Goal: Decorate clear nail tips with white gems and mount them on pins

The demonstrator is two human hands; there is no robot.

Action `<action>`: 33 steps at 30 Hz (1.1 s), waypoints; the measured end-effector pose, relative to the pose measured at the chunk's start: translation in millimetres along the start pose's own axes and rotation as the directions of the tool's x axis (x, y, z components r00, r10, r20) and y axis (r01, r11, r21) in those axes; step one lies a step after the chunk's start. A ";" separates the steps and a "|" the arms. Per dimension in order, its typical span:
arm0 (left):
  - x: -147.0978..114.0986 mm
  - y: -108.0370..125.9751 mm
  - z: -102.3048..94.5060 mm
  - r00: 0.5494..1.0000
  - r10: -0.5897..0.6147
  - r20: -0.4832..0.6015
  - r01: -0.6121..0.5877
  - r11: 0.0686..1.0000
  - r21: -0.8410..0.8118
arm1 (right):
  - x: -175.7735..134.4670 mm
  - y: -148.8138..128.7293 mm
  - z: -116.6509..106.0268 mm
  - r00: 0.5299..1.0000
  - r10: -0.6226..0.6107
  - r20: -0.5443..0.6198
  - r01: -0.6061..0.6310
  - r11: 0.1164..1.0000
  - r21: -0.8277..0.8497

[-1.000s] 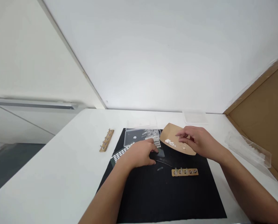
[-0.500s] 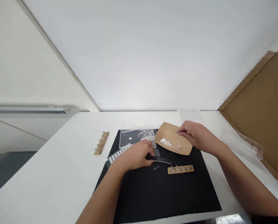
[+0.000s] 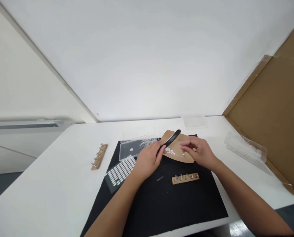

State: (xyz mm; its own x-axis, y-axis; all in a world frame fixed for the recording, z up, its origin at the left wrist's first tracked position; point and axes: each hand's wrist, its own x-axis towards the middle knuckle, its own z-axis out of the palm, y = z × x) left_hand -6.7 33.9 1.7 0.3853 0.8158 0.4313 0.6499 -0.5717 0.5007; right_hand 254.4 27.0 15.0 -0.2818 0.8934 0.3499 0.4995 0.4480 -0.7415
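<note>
My left hand (image 3: pixel 148 158) is closed round one end of a black curved nail file (image 3: pixel 173 138), which points up and to the right over the brown paper tray (image 3: pixel 183 158). Small white pieces (image 3: pixel 170 151) lie inside that tray. Above its right side, my right hand (image 3: pixel 198 151) has thumb and fingers drawn together in a pinch; whatever they hold is too small to make out. A sheet of white oval stickers (image 3: pixel 119 172) lies left of my left hand. Nearer to me, a wooden strip with metal clips (image 3: pixel 185 178) carries clear nail tips.
A black mat (image 3: pixel 171 207) covers part of the white table (image 3: pixel 50 184). On it are a loose clear tip (image 3: pixel 159 178) and a clear box (image 3: pixel 127 151) of tips. Another clipped strip (image 3: pixel 99 156) lies left, a clear plastic box (image 3: pixel 248 148) right, beside a cardboard panel (image 3: pixel 267 115).
My left hand has picked up the nail file from the mat and raised it over the tray. My right hand stays above the tray, fingers pinched. The view has shifted slightly.
</note>
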 end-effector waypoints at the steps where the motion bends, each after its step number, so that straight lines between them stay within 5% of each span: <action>1: -1.4 2.2 5.9 1.000 0.012 -0.020 -0.012 1.000 0.001 | 0.1 0.5 4.2 1.000 0.012 -0.015 -0.012 1.000 0.016; 10: -10.6 22.8 25.1 0.994 0.056 -0.096 -0.036 0.979 0.201 | -2.6 -3.8 12.0 0.989 0.066 -0.133 -0.041 0.981 0.188; 18: -11.0 24.0 26.5 0.985 0.098 -0.145 -0.067 0.977 0.204 | -3.2 -5.2 17.8 0.984 0.086 -0.156 -0.048 0.970 0.238; 27: -14.8 27.9 33.1 0.945 0.249 -0.214 -0.156 0.914 0.375 | -6.8 3.6 26.9 0.968 0.114 -0.225 -0.065 0.975 0.214; 33: -15.6 29.9 36.1 0.930 0.271 -0.247 -0.185 0.928 0.324 | -7.0 5.9 26.6 0.968 0.037 -0.249 -0.004 0.992 0.128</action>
State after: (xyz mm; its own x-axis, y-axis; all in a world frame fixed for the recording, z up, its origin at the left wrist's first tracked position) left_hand 30.4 7.2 -17.2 0.3728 0.5821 0.7226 0.7439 -0.6529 0.1422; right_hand 237.5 22.5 -7.0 -0.0510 0.8896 0.4539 0.3914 0.4359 -0.8104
